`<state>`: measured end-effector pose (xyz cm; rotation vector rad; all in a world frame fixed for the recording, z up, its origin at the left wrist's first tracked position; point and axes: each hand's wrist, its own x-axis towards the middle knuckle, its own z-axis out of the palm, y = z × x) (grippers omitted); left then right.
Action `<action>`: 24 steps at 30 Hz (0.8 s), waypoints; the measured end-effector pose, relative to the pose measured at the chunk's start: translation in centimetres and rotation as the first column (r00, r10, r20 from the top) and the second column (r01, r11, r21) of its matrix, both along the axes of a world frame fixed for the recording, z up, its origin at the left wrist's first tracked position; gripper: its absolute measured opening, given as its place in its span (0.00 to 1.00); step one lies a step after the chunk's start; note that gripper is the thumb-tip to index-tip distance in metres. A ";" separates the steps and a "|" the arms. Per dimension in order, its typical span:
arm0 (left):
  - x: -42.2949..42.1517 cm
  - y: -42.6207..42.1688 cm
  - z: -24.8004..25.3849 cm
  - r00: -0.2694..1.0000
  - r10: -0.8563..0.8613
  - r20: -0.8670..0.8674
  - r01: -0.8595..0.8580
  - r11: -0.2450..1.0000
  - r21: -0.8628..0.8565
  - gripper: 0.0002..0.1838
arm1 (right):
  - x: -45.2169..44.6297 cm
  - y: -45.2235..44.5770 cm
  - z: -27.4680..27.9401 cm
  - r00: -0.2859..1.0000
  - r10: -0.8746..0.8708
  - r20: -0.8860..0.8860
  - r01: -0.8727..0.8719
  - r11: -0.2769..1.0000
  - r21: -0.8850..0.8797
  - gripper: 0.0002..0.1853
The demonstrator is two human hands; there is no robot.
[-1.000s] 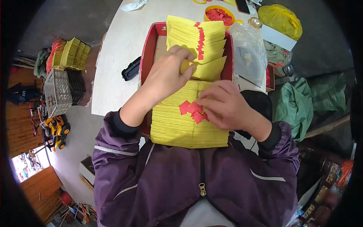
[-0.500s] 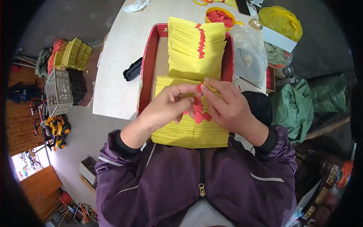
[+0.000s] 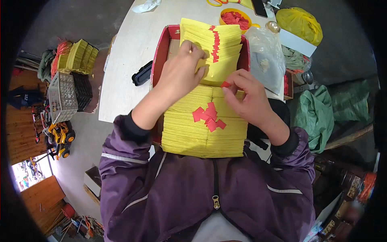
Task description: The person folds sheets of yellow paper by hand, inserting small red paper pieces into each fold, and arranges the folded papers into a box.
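Observation:
My right hand (image 3: 249, 97) pinches a small red paper piece (image 3: 225, 84) between thumb and fingers, just above the near edge of the far yellow paper sheets (image 3: 221, 69). Over the left side of those sheets is my left hand (image 3: 181, 72), its fingers bent, thumb apart, and nothing visible in it. A row of red pieces (image 3: 215, 46) runs down the fanned far sheets. Closer to my body lies a thick stack of folded yellow paper (image 3: 185, 133), with several loose red paper pieces (image 3: 210, 115) on top. A red-walled box (image 3: 160, 52) surrounds the far sheets.
A yellow bowl (image 3: 249, 22) of red pieces stands behind the box on the white table (image 3: 121, 80). A black case (image 3: 142, 74) lies left of the box. To the right are a clear plastic bag (image 3: 264, 56) and a phone (image 3: 259, 8).
My left hand has moved away from my right hand, forward over the far sheets. My right hand has shifted slightly right, still pinching a red piece. The loose pieces on the stack are uncovered.

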<state>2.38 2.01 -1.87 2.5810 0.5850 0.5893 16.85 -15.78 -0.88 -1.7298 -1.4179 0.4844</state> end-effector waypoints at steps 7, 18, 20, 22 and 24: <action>1.9 2.2 -0.6 0.971 -0.130 -0.201 0.067 0.954 -0.294 0.11 | 2.4 0.5 -0.1 0.993 -0.021 -0.118 0.021 1.000 -0.006 0.03; 1.6 1.1 -2.7 0.976 -0.201 -0.088 0.109 0.792 -0.600 0.08 | 4.6 3.7 0.9 0.861 -0.117 -0.494 -0.105 0.911 -0.398 0.07; 1.4 0.7 -2.5 0.978 -0.193 -0.082 0.106 0.794 -0.599 0.09 | 4.4 4.1 0.8 0.882 -0.099 -0.461 -0.108 0.910 -0.401 0.06; 1.2 0.4 -2.2 0.982 -0.175 -0.067 0.101 0.796 -0.596 0.10 | 4.0 4.5 0.6 0.919 -0.060 -0.390 -0.113 0.907 -0.406 0.08; 1.3 0.2 -2.0 0.984 -0.169 -0.059 0.101 0.798 -0.595 0.11 | 3.7 4.7 0.5 0.935 -0.043 -0.353 -0.113 0.906 -0.408 0.09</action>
